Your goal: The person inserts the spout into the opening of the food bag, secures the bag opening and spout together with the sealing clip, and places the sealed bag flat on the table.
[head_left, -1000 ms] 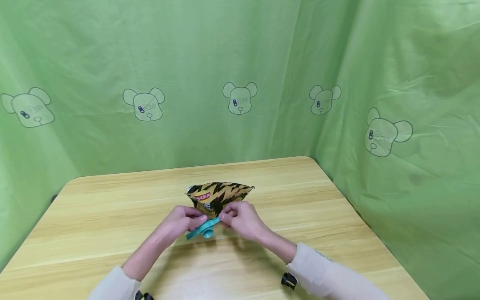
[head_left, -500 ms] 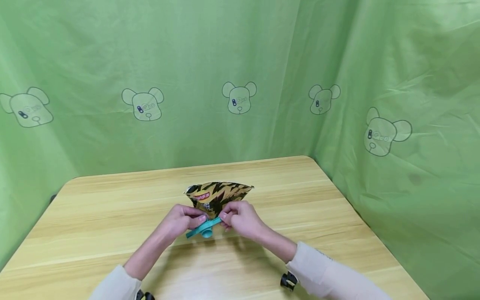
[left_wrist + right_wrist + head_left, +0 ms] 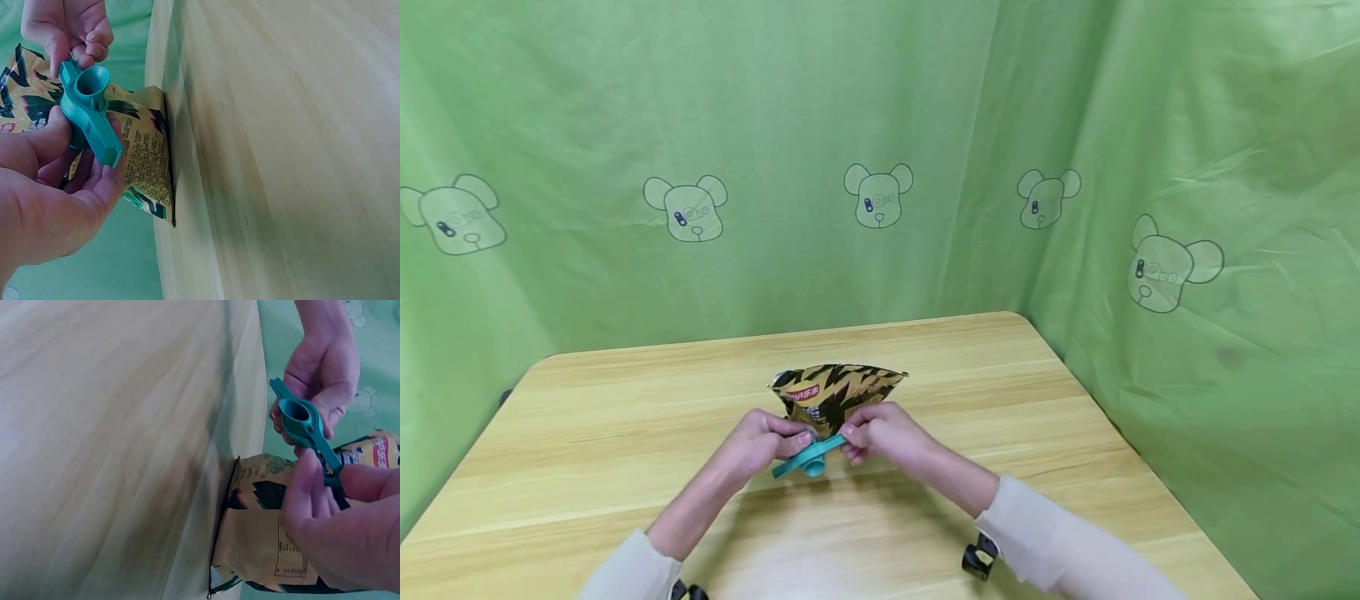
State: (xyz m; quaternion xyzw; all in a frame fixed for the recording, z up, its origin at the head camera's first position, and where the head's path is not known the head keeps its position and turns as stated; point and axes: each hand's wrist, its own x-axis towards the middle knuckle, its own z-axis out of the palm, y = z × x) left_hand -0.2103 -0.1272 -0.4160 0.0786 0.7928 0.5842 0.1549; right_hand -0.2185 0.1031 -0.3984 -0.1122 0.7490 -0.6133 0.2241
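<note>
A teal clip with a round spout [image 3: 814, 467] lies across the gathered end of a gold and black snack bag [image 3: 842, 387], which stands on the table. My left hand [image 3: 763, 446] grips the clip's body between thumb and fingers; in the left wrist view the spout [image 3: 92, 81] faces up beside the thumb. My right hand [image 3: 883, 437] pinches the clip's far end. In the right wrist view the right thumb and fingers [image 3: 307, 487] are at the end of the clip [image 3: 303, 419], against the bag [image 3: 269, 537]. The bag's gathered part is mostly hidden behind clip and fingers.
The wooden table [image 3: 625, 433] extends around the bag on all sides. Green curtains [image 3: 775, 100] with bear-head prints hang behind and to the right. Black wrist mounts [image 3: 979, 557] show beneath the sleeves.
My right hand has shifted slightly at the clip's end, and its forearm and sleeve have moved a little. The left hand, the clip and the bag look nearly unmoved.
</note>
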